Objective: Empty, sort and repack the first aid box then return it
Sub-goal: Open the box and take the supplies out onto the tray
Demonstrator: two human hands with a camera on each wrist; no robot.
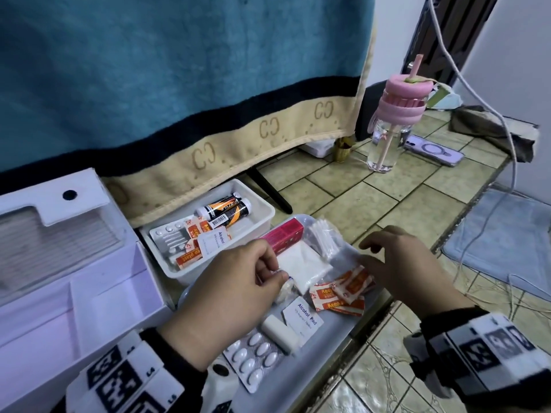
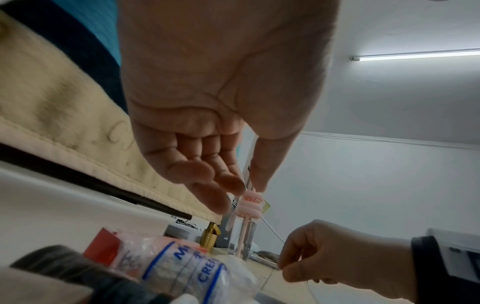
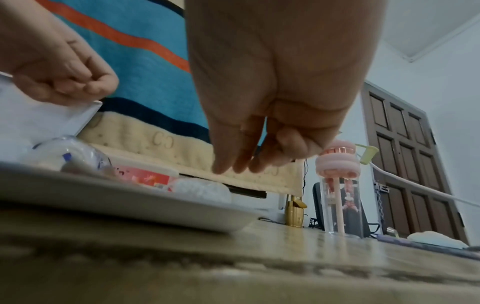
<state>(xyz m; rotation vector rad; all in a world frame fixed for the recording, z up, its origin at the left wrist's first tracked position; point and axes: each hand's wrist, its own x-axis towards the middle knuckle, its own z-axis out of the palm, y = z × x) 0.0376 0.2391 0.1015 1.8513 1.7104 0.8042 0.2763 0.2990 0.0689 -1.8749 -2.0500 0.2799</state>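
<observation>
The left hand [image 1: 235,296] hovers over the grey tray [image 1: 334,353], fingers loosely curled; whether it pinches the white gauze packet [image 1: 301,263] at its fingertips I cannot tell. The right hand [image 1: 399,263] hangs with relaxed fingers, holding nothing, just above the orange plaster sachets [image 1: 343,293]. On the tray also lie an alcohol pad [image 1: 304,317], a blister pack of pills [image 1: 253,359] and a red box [image 1: 283,236]. Behind stands a white tub [image 1: 262,210] holding two orange-and-black tubes [image 1: 226,208]. The open first aid box [image 1: 98,296] sits at left.

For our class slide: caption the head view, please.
Both hands sort plasters and pads on a grey tray beside the open first aid box.
</observation>
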